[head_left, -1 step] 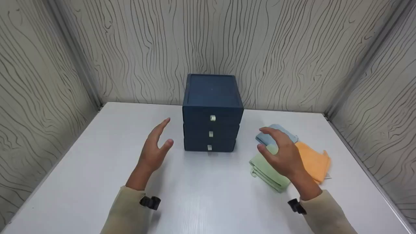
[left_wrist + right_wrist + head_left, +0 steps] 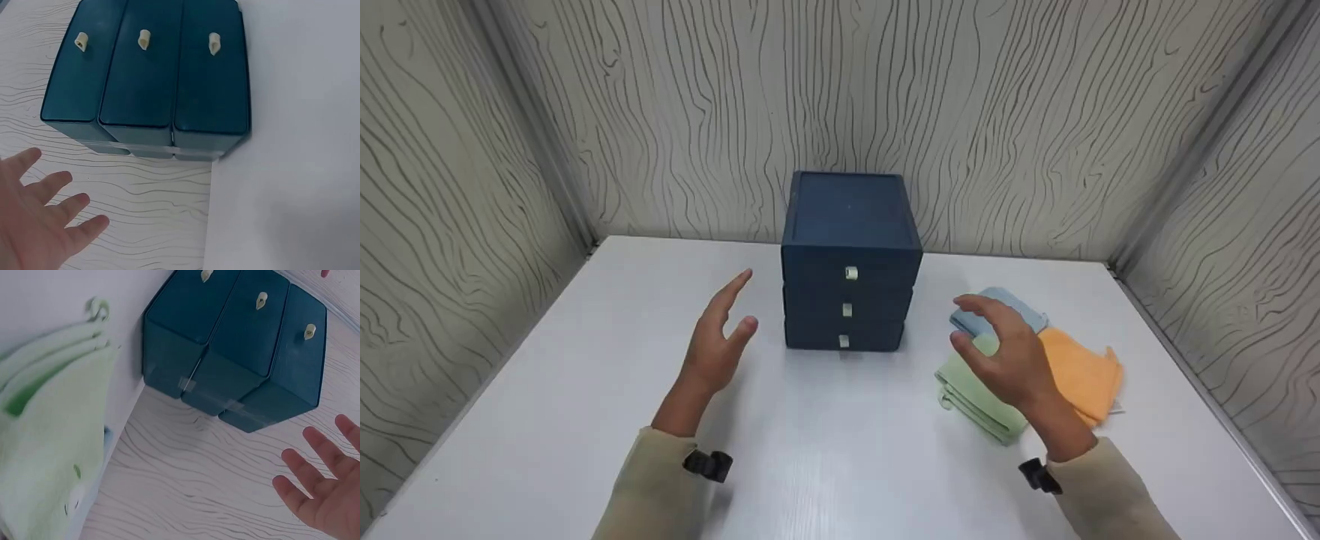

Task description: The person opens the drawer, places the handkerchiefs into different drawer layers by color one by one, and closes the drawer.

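Observation:
A dark blue three-drawer cabinet (image 2: 851,210) stands at the back middle of the white table, all drawers closed, each with a small pale pull tab. To its left, my left hand (image 2: 712,352) hovers with fingers extended and thumb apart, holding nothing. My right hand (image 2: 1011,360) hangs above the folded cloths, its fingers gently bent and nothing between them. Partly behind that hand lie a green cloth (image 2: 979,390), a blue cloth (image 2: 1005,304) and an orange cloth (image 2: 1084,375). Close up in the right wrist view, the green cloth (image 2: 56,439) shows its folded layers and hanging loop.
The white table (image 2: 547,390) meets wood-grain patterned panels (image 2: 697,112) at the back and both sides. A small white tag (image 2: 1117,407) pokes out beside the orange cloth. Dark straps (image 2: 707,465) sit at both sleeve cuffs.
My right hand has shifted slightly to the left over the cloths. The left hand has barely moved; the cabinet and cloths stay where they were.

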`<state>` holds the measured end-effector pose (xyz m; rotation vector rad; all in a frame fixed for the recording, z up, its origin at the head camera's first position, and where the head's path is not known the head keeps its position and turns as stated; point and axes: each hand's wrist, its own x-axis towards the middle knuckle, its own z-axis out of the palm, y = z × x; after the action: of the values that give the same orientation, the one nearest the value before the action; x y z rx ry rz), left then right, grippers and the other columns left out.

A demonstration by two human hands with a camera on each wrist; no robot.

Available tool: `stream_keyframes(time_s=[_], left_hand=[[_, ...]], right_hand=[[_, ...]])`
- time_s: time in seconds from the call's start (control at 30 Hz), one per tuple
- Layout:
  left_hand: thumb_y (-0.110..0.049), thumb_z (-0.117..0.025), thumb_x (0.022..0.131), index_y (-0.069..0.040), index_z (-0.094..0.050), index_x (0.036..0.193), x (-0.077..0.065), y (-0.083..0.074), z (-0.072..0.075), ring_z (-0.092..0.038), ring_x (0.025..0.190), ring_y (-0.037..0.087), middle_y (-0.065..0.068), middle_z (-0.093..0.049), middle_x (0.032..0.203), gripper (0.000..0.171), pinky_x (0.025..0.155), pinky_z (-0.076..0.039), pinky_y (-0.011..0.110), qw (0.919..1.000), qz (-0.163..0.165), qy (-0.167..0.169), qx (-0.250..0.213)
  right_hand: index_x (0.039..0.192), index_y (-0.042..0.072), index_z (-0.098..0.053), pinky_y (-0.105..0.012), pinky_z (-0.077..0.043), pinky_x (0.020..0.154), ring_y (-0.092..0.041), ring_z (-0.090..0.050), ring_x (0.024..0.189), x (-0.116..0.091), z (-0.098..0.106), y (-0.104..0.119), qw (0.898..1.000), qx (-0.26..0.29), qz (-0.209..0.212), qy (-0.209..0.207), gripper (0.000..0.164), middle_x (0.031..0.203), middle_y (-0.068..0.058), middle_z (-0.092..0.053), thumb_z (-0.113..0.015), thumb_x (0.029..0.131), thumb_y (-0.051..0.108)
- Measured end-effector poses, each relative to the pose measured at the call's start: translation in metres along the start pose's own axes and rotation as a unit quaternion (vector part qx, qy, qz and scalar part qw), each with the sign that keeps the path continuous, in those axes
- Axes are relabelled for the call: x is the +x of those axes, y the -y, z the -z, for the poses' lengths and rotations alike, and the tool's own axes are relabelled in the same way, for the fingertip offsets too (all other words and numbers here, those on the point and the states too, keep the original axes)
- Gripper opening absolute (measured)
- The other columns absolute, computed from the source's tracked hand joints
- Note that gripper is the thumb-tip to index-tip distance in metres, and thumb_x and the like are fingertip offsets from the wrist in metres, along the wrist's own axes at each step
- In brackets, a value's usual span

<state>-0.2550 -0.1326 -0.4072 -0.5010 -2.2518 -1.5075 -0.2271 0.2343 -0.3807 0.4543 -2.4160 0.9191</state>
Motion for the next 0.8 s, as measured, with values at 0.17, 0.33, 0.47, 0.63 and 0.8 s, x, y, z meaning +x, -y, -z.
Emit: stream_keyframes(time_s=[0.17, 0.33, 0.47, 0.63, 0.8], left_hand=[[-0.079, -0.039, 0.084, -0.015, -0.033, 0.151, 0.021, -0.003, -0.004, -0.030, 0.141, 0.038, 0.011, -0.031, 0.156, 0.093, 0.109, -0.029, 0.060, 0.9977, -0.010, 0.001, -0.066], [-0.071, -0.045, 0.088, -0.004, -0.033, 0.149, 0.050, -0.009, -0.011, -0.028, 0.142, 0.039, 0.017, -0.030, 0.155, 0.092, 0.115, -0.024, 0.053, 0.9886, -0.018, 0.008, -0.149], [-0.045, -0.045, 0.097, -0.005, -0.036, 0.148, 0.068, -0.011, -0.016, -0.029, 0.142, 0.036, 0.016, -0.032, 0.154, 0.066, 0.115, -0.025, 0.051, 0.9894, -0.009, 0.012, -0.145], [-0.025, -0.043, 0.101, -0.014, -0.043, 0.146, 0.084, -0.006, -0.018, -0.030, 0.142, 0.033, 0.009, -0.034, 0.155, 0.046, 0.112, -0.026, 0.054, 0.9960, 0.028, 0.026, -0.081], [-0.021, -0.041, 0.102, -0.014, -0.043, 0.145, 0.096, 0.003, -0.019, -0.032, 0.142, 0.030, 0.008, -0.036, 0.154, 0.044, 0.114, -0.026, 0.048, 0.9956, 0.035, 0.034, -0.080]], right_hand=[[0.116, 0.016, -0.067, -0.042, -0.050, 0.082, -0.017, -0.067, 0.095, 0.013, -0.017, 0.009, 0.998, 0.065, -0.008, -0.004, 0.028, 0.101, 0.001, -0.072, -0.066, 0.088, 0.020], [0.114, 0.015, -0.067, -0.030, -0.051, 0.074, -0.012, -0.068, 0.085, 0.028, -0.040, 0.021, 0.988, 0.153, -0.023, 0.002, 0.025, 0.095, -0.002, -0.073, -0.065, 0.090, 0.019], [0.116, 0.013, -0.066, -0.025, -0.051, 0.068, -0.018, -0.068, 0.081, 0.037, -0.054, 0.032, 0.979, 0.200, -0.029, 0.009, 0.026, 0.096, -0.009, -0.073, -0.065, 0.091, 0.017], [0.118, 0.010, -0.066, -0.024, -0.051, 0.066, -0.026, -0.068, 0.081, 0.043, -0.070, 0.045, 0.976, 0.217, -0.028, 0.018, 0.028, 0.096, -0.013, -0.072, -0.065, 0.091, 0.013], [0.117, 0.015, -0.067, -0.026, -0.053, 0.071, -0.018, -0.067, 0.081, 0.049, -0.082, 0.050, 0.977, 0.212, -0.032, 0.019, 0.026, 0.091, -0.005, -0.072, -0.066, 0.091, 0.016]])
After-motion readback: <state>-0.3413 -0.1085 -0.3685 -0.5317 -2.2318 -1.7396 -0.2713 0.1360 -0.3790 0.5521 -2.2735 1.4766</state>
